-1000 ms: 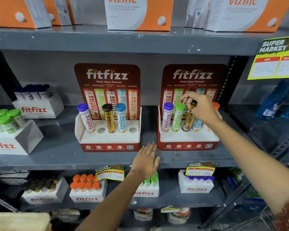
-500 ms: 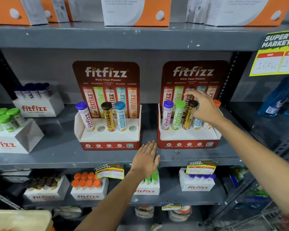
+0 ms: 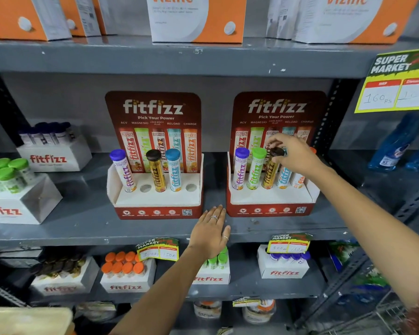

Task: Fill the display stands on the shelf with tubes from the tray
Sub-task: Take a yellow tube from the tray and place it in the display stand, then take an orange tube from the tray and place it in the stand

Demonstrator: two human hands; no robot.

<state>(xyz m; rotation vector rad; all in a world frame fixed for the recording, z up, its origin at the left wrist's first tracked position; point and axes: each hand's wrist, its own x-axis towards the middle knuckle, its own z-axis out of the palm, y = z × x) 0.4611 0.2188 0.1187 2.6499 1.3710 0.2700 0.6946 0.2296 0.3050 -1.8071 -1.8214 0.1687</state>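
On the grey metal shelf (image 3: 82,221), left fingers (image 3: 213,211) lie flat, spread; right fingers (image 3: 272,142) pinch the brown-capped tube (image 3: 271,170).

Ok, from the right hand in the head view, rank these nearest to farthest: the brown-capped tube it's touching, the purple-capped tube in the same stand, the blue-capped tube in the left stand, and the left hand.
1. Brown-capped tube, under the right hand, right stand.
2. Purple-capped tube, same stand, leftmost slot.
3. Left hand, flat on the shelf edge, and blue-capped tube, left stand: too close to call.

Dim, soft lighting; warped, blurry edges
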